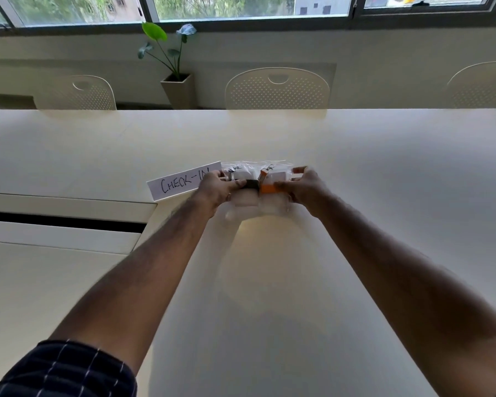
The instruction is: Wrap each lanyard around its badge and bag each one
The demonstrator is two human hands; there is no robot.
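Both arms reach far across the desk [355,173]. Left hand [216,187] fingers clamped on a bagged badge with a black lanyard [251,183]; right hand [301,186] fingers clamped on a bagged badge with an orange lanyard [268,189] — the two bags touch between the hands, just right of the CHECK-IN sign [181,183]. Likely the final step: both look wrapped and bagged, so next is setting them down side by side and letting go — bag seals too blurred to confirm.
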